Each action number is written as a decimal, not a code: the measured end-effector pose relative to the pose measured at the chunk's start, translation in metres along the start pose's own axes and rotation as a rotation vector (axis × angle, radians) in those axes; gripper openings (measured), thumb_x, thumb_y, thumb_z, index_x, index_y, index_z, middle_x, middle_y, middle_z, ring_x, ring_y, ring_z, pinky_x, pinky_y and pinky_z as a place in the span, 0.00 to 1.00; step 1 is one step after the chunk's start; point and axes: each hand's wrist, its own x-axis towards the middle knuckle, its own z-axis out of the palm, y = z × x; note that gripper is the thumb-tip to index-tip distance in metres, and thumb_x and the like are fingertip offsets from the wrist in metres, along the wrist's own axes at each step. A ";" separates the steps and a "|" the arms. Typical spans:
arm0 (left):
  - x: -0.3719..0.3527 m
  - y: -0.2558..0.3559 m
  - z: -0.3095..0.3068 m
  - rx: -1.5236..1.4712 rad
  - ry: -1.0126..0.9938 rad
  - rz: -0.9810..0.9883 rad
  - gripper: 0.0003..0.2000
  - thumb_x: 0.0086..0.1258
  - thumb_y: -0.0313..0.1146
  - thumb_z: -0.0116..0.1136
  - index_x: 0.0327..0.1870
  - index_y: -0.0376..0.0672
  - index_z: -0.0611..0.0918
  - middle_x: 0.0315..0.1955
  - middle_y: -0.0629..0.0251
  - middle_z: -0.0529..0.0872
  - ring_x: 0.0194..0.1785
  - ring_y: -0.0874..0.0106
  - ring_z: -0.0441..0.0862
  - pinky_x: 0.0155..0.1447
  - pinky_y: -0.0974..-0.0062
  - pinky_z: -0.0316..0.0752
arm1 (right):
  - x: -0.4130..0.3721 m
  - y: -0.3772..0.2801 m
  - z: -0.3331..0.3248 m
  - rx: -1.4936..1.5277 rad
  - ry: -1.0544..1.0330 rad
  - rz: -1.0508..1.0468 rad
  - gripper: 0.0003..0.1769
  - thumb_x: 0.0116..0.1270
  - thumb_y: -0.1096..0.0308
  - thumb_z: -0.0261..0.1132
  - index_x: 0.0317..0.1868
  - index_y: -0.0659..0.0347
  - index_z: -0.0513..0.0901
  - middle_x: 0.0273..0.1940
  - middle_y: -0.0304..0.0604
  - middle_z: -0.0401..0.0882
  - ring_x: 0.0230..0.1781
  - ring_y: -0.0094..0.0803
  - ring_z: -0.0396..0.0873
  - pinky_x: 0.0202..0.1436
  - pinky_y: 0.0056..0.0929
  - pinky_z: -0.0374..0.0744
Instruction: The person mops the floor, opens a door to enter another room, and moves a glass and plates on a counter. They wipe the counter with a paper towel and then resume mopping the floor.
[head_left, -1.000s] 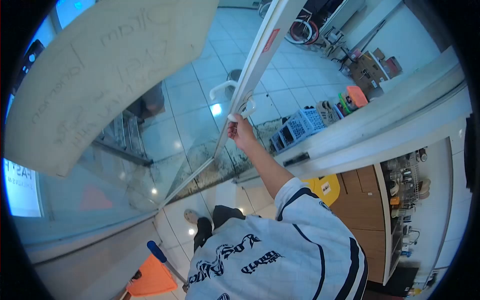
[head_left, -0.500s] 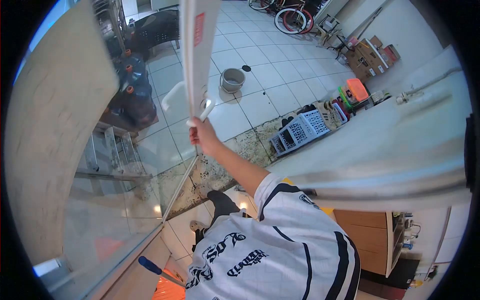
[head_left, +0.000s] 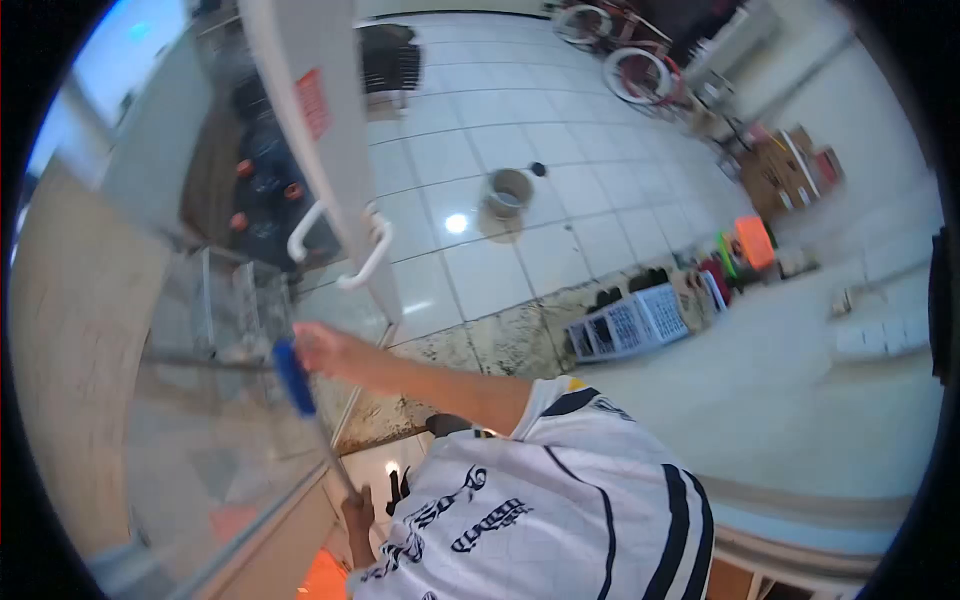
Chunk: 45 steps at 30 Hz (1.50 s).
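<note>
A metal pole with a blue grip (head_left: 294, 380) slants up from the lower left; its lower end is hidden. My left hand (head_left: 357, 508) is closed around the shaft below the grip. Smeared by motion, my right hand (head_left: 320, 352) is at the upper end of the blue grip, so whether its fingers hold it cannot be made out. Just beyond stands a door (head_left: 335, 150) with white pull handles (head_left: 370, 262), which neither hand touches. Something orange (head_left: 322, 575) lies beneath my left hand.
A grey bucket (head_left: 510, 190) stands on the tiled floor (head_left: 440, 150). Along the right wall are a crate (head_left: 630, 325) and cardboard boxes (head_left: 790, 175). Bicycles (head_left: 640, 75) stand at the back. Large water bottles (head_left: 265, 190) and a metal ladder (head_left: 235, 300) are at the left.
My right hand has let go of the door handle and moved left and down to the blue grip. The pole has risen, and my left hand now shows on its shaft. The view has shifted.
</note>
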 end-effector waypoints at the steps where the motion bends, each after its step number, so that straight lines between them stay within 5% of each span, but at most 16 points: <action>1: 0.012 0.026 -0.012 0.013 -0.095 0.041 0.23 0.66 0.41 0.55 0.14 0.31 0.72 0.10 0.48 0.72 0.14 0.58 0.72 0.22 0.61 0.62 | 0.006 -0.010 0.009 0.103 -0.091 -0.012 0.24 0.69 0.48 0.51 0.55 0.58 0.68 0.35 0.41 0.77 0.32 0.26 0.75 0.37 0.30 0.75; 2: 0.027 0.017 -0.004 0.028 -0.106 0.265 0.19 0.66 0.43 0.54 0.24 0.32 0.79 0.13 0.46 0.75 0.19 0.52 0.75 0.24 0.58 0.67 | 0.027 0.001 -0.006 0.101 -0.250 -0.041 0.26 0.70 0.45 0.48 0.55 0.58 0.69 0.37 0.41 0.78 0.33 0.28 0.76 0.42 0.33 0.75; 4: 0.040 0.083 -0.022 0.072 -0.195 0.245 0.18 0.67 0.46 0.48 0.39 0.38 0.81 0.21 0.45 0.79 0.27 0.49 0.78 0.30 0.57 0.72 | -0.003 -0.060 0.012 0.204 -0.401 -0.244 0.23 0.67 0.47 0.52 0.48 0.60 0.73 0.36 0.40 0.78 0.36 0.35 0.77 0.49 0.38 0.75; 5: 0.043 0.124 -0.034 -0.128 -0.062 0.407 0.21 0.66 0.50 0.50 0.36 0.37 0.82 0.22 0.43 0.80 0.28 0.50 0.79 0.31 0.58 0.73 | 0.001 -0.069 0.010 0.401 -0.398 -0.262 0.18 0.67 0.51 0.54 0.41 0.59 0.74 0.30 0.36 0.74 0.31 0.30 0.74 0.42 0.34 0.74; 6: 0.044 0.127 -0.027 -0.173 -0.115 0.287 0.25 0.62 0.55 0.51 0.32 0.36 0.81 0.20 0.45 0.79 0.27 0.51 0.79 0.31 0.58 0.72 | 0.000 -0.097 0.007 0.840 -0.502 0.076 0.12 0.67 0.56 0.54 0.34 0.55 0.72 0.26 0.32 0.66 0.26 0.25 0.67 0.34 0.29 0.70; 9: 0.041 0.162 -0.047 -0.148 -0.312 0.169 0.28 0.58 0.60 0.55 0.29 0.35 0.81 0.20 0.49 0.80 0.27 0.54 0.79 0.33 0.60 0.72 | -0.003 -0.164 -0.013 0.502 -0.882 0.015 0.13 0.69 0.58 0.48 0.30 0.56 0.70 0.12 0.28 0.61 0.08 0.14 0.53 0.15 0.16 0.60; 10: 0.029 0.159 -0.053 -0.325 -0.192 0.232 0.26 0.58 0.56 0.56 0.24 0.36 0.82 0.21 0.47 0.80 0.29 0.52 0.80 0.34 0.58 0.73 | -0.012 -0.154 0.018 0.277 -0.779 -0.375 0.11 0.67 0.61 0.51 0.30 0.59 0.69 0.10 0.30 0.60 0.06 0.15 0.55 0.13 0.17 0.61; 12: 0.039 0.117 -0.013 -0.310 -0.025 0.179 0.22 0.58 0.52 0.57 0.29 0.37 0.81 0.26 0.48 0.81 0.34 0.52 0.80 0.40 0.58 0.74 | -0.004 -0.130 0.053 0.217 -0.669 -0.453 0.11 0.63 0.65 0.58 0.27 0.58 0.67 0.11 0.31 0.61 0.07 0.17 0.58 0.13 0.17 0.62; 18: -0.044 0.097 -0.023 -0.314 0.233 -0.205 0.13 0.52 0.41 0.59 0.30 0.39 0.80 0.29 0.51 0.81 0.37 0.52 0.79 0.43 0.55 0.73 | -0.017 -0.104 0.107 0.193 -0.634 -0.272 0.10 0.61 0.68 0.55 0.22 0.57 0.67 0.11 0.29 0.58 0.08 0.16 0.57 0.15 0.15 0.61; 20: -0.075 0.029 0.022 -0.318 0.403 -0.302 0.14 0.48 0.40 0.62 0.30 0.39 0.79 0.30 0.52 0.81 0.39 0.52 0.79 0.44 0.56 0.73 | -0.032 -0.033 0.113 0.128 -0.561 -0.255 0.12 0.62 0.66 0.53 0.20 0.56 0.66 0.12 0.28 0.58 0.11 0.15 0.55 0.15 0.15 0.59; 22: -0.139 -0.028 0.066 -0.210 0.903 -0.276 0.14 0.43 0.40 0.66 0.29 0.43 0.80 0.28 0.56 0.78 0.38 0.56 0.75 0.46 0.59 0.67 | -0.069 0.030 0.119 0.162 -0.358 -0.077 0.13 0.62 0.63 0.54 0.21 0.54 0.66 0.15 0.30 0.62 0.14 0.17 0.58 0.20 0.18 0.62; 25: -0.227 -0.054 0.063 -0.060 0.896 -0.589 0.11 0.46 0.39 0.64 0.29 0.44 0.80 0.24 0.57 0.78 0.35 0.58 0.76 0.45 0.61 0.67 | -0.128 0.092 0.159 -0.020 0.031 0.035 0.13 0.64 0.61 0.56 0.23 0.53 0.66 0.18 0.34 0.64 0.19 0.24 0.64 0.30 0.24 0.69; 28: -0.241 -0.033 0.034 -0.119 0.557 -0.501 0.10 0.46 0.39 0.61 0.25 0.44 0.81 0.23 0.57 0.80 0.32 0.57 0.78 0.43 0.59 0.70 | -0.100 0.069 0.117 -0.010 0.172 0.088 0.14 0.64 0.60 0.59 0.24 0.54 0.66 0.19 0.36 0.65 0.23 0.28 0.67 0.35 0.30 0.71; 37: -0.137 0.046 -0.023 -0.162 0.171 -0.119 0.14 0.47 0.41 0.57 0.24 0.38 0.82 0.19 0.49 0.80 0.29 0.52 0.81 0.35 0.56 0.75 | -0.088 -0.072 0.040 -0.155 -0.007 -0.174 0.13 0.65 0.60 0.58 0.29 0.61 0.71 0.28 0.42 0.71 0.30 0.33 0.70 0.40 0.33 0.73; 41: -0.054 0.099 -0.013 -0.263 0.076 0.160 0.15 0.50 0.43 0.56 0.19 0.37 0.81 0.18 0.49 0.80 0.27 0.51 0.80 0.34 0.57 0.75 | -0.114 -0.152 0.015 -0.482 -0.001 -0.703 0.12 0.64 0.63 0.57 0.29 0.64 0.72 0.29 0.43 0.71 0.32 0.34 0.71 0.44 0.31 0.71; 45: 0.003 0.182 -0.035 -0.269 0.219 0.508 0.15 0.52 0.43 0.55 0.17 0.39 0.80 0.19 0.52 0.80 0.27 0.52 0.80 0.34 0.57 0.75 | -0.151 -0.260 0.031 -0.278 0.048 -0.902 0.11 0.64 0.64 0.56 0.31 0.66 0.72 0.28 0.40 0.65 0.30 0.29 0.66 0.35 0.26 0.69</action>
